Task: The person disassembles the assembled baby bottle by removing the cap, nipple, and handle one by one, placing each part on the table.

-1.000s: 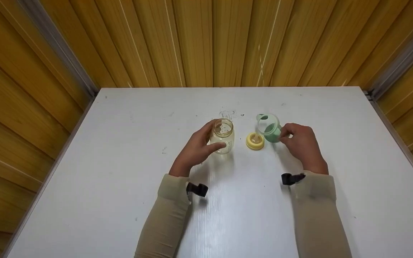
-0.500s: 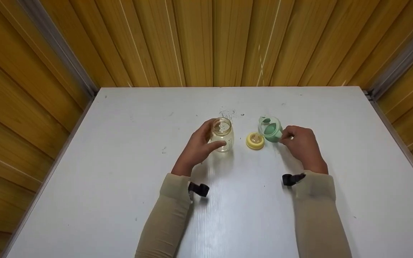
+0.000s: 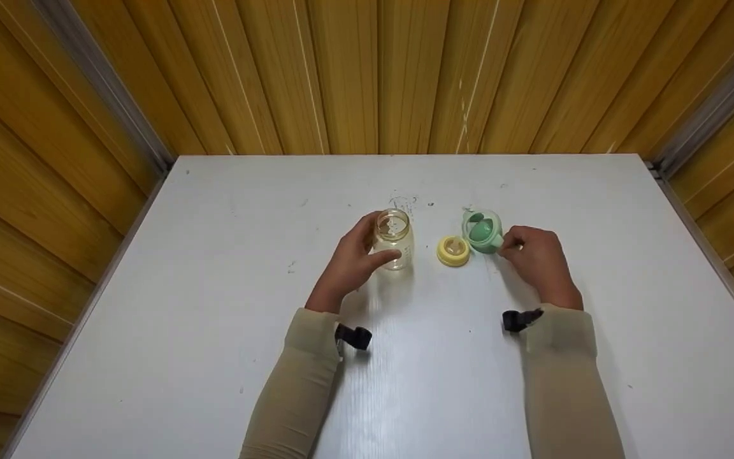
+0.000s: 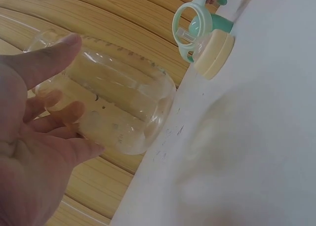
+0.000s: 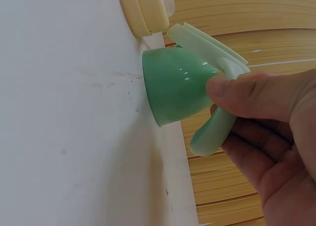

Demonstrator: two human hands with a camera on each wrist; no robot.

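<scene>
My left hand [image 3: 354, 258] grips a clear amber baby bottle [image 4: 116, 95] with no top on it, thumb on the near side and fingers round the far side. Its mouth faces up. My right hand [image 3: 536, 258] pinches one grip of a pale green two-handled bottle ring [image 5: 210, 46] between thumb and fingers. Beneath and partly inside the ring, a darker green domed cap [image 5: 175, 85] stands on the table, dome up. A yellow collar with a clear teat [image 3: 453, 251] sits between the bottle and the cap, close to the ring.
The white table [image 3: 214, 268] has small dark marks near its middle. Yellow wood-look panels [image 3: 341, 76] rise behind it and at both sides. Black wrist cameras [image 3: 354, 338] sit at both cuffs.
My right hand has brought the ring slightly right and lower, from tilted beside the cap to round its dome. My left hand and the bottle have shifted slightly. The yellow collar stays put.
</scene>
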